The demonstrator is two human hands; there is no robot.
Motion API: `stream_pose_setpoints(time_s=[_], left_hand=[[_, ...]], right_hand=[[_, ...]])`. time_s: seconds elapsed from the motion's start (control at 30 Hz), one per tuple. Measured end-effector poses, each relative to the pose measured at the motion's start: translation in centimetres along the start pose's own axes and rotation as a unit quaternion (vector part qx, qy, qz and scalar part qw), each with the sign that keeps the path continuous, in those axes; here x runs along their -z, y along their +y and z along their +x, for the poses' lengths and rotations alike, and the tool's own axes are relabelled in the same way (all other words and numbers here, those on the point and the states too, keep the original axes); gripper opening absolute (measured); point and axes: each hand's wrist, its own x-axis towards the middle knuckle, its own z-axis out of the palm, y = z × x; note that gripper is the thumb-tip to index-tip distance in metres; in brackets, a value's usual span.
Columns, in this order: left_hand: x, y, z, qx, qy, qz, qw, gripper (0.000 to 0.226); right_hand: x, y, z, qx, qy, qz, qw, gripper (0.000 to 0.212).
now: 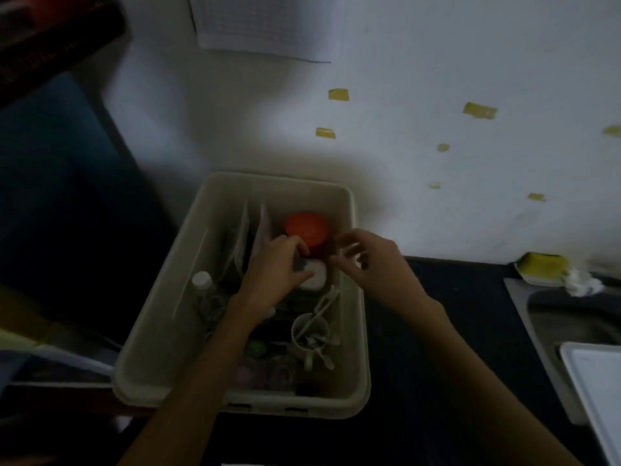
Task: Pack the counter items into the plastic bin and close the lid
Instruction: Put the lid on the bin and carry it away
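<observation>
Left hand [279,267] pinching white case [316,275] in the bin [356,297], right hand [369,260] loose, empty. Bin's crammed, imo the orange-lid jar [307,230] could tip.

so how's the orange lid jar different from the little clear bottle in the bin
The jar has a wide orange lid; the bottle has a small white cap. The jar stands at the far end of the bin, the bottle by its left wall. The left hand is right against the jar, resting on a white object beside it, while no hand touches the bottle. Both sit inside the bin.
</observation>
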Motion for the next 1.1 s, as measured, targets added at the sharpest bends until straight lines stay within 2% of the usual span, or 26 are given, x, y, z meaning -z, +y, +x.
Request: stream_pose_setpoints(time_s=[0.07,0.17,0.4,0.63,0.93,1.1], left_hand=[[0.5,3.4,-1.6,-0.025,0.017,-0.07,0.997,0.022],[-1.3,8.0,-2.8,-0.048,0.006,-0.128,0.991,0.021],[-10.7,16.9,-2.8,-0.106,-0.082,-0.095,0.986,0.02],[-20.7,25.3,-4.5,-0.122,-0.175,-0.035,0.976,0.015],[-40.1,38.9,-6.0,-0.06,-0.267,-0.015,0.962,0.014],[-50.5,43.2,-8.9,0.056,-0.347,-0.025,0.936,0.023]], right_hand=[[2.2,0.8,-3.7,-0.03,0.021,0.075,0.996,0.028],[4.2,3.5,-8.4,-0.096,0.067,0.088,0.989,0.024],[9.6,10.5,-19.0,-0.218,0.152,0.034,0.963,0.018],[15.4,19.3,-28.9,-0.28,0.199,0.032,0.939,0.016],[22.8,38.4,-43.2,-0.327,0.167,0.058,0.928,0.009],[24.9,45.9,-50.1,-0.376,0.11,0.071,0.917,0.013]])
